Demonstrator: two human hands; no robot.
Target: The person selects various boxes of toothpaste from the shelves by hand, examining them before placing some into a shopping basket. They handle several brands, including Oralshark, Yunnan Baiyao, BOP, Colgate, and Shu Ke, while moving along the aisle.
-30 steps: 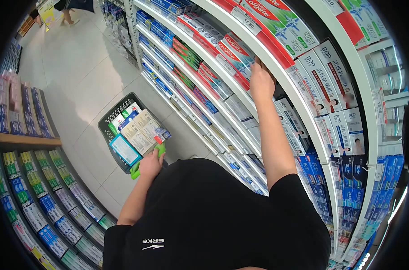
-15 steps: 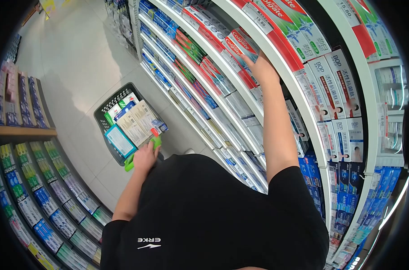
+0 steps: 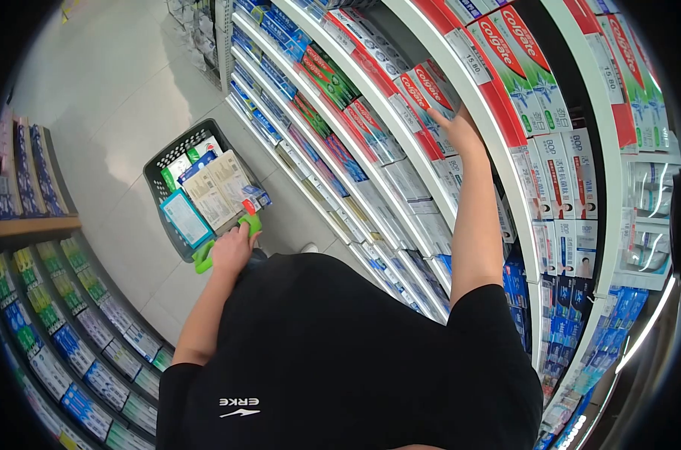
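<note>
My left hand [image 3: 233,248] is wrapped round the green handle [image 3: 203,262] of a dark grey shopping basket [image 3: 154,180]. Several packages lie in the basket, among them a pale beige box [image 3: 219,187] and a teal-edged white box [image 3: 187,218]. My right hand [image 3: 460,133] reaches into the shelf on the right. Its thumb stretches toward the near end of the red Colgate toothpaste boxes [image 3: 433,85], apart from the other fingers, which are partly hidden against the boxes and shelf. Whether the hand touches a box is hard to see.
Curved white shelves [image 3: 498,101] with price labels rise close on my right, holding BOP boxes [image 3: 562,176] and green-and-red Colgate boxes [image 3: 517,64]. Another product rack [image 3: 78,330] stands on the left. Between them runs a tiled floor [image 3: 112,97].
The view has shifted, so shelf goods appear lower and farther right. My right hand stays by the Colgate boxes, and my left hand keeps the basket handle.
</note>
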